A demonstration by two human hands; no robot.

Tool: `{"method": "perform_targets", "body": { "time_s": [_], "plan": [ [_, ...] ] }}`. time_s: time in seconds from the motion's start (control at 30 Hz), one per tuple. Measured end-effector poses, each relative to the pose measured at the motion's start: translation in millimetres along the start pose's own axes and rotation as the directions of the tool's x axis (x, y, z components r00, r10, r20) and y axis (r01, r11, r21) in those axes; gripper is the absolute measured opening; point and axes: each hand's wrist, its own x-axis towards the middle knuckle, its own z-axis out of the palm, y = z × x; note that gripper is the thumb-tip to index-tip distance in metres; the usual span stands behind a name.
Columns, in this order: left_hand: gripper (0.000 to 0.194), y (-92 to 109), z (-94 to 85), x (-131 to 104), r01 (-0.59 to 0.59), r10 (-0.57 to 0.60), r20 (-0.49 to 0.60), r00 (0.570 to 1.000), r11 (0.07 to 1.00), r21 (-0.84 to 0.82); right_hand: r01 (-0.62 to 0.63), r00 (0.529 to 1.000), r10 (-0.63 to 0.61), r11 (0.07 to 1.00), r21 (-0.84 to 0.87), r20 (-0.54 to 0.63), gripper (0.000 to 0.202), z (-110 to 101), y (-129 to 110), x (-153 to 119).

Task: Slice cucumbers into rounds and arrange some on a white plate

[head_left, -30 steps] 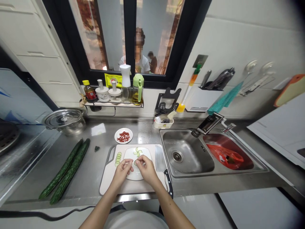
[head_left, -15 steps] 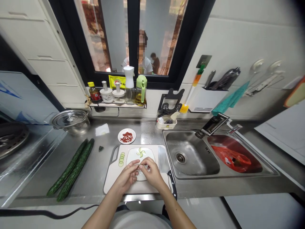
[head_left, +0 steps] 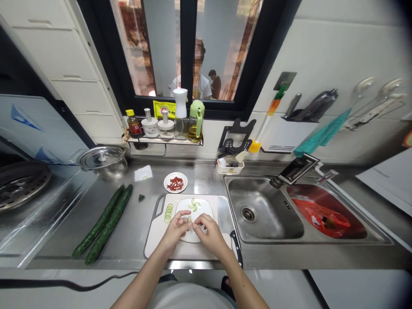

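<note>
My left hand (head_left: 177,229) and my right hand (head_left: 208,234) meet over the white plate (head_left: 208,210), fingertips pinched together. A small pale-green cucumber slice (head_left: 189,219) shows between them, partly covered by the fingers. At the far side of the plate, several thin cucumber slices (head_left: 194,205) form a pinwheel. The plate rests on a light cutting board (head_left: 154,244). Left of it on the board, several overlapping cucumber slices (head_left: 168,213) lie in a row. A knife (head_left: 226,216) with a black handle lies along the board's right side.
Two whole cucumbers (head_left: 104,223) lie left of the board, near a dark green cucumber end (head_left: 141,198). Behind stand a saucer (head_left: 166,182) of red bits, a lidded pot (head_left: 111,165) and a seasoning rack (head_left: 161,140). A double sink (head_left: 267,214) is at right; people show in the window.
The view has swung slightly left, so everything sits further right. My fingers have shifted a little, and a pale-green slice now shows between the fingertips.
</note>
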Motion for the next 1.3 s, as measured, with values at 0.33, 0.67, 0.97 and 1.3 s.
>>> {"method": "perform_targets", "body": {
  "time_s": [0.33,0.67,0.97,1.3],
  "plan": [
    [0.044,-6,1.7,7,-0.248,0.249,0.008,0.968,0.960,0.127,-0.074,0.997,0.075,0.993,0.092,-0.007,0.015,4,6,2],
    [0.036,-6,6.2,11,-0.330,0.333,0.023,0.943,0.919,0.214,-0.172,0.985,0.173,0.960,0.221,0.014,0.017,8,20,3],
    [0.033,-13,10.7,23,-0.323,0.330,0.020,0.944,0.910,0.258,-0.225,0.974,0.220,0.941,0.251,0.051,0.020,6,36,3],
    [0.033,-34,13.8,59,-0.234,0.215,0.108,0.971,0.951,0.205,-0.300,0.953,0.293,0.946,0.119,0.077,0.020,-2,67,3]
  ]
}}
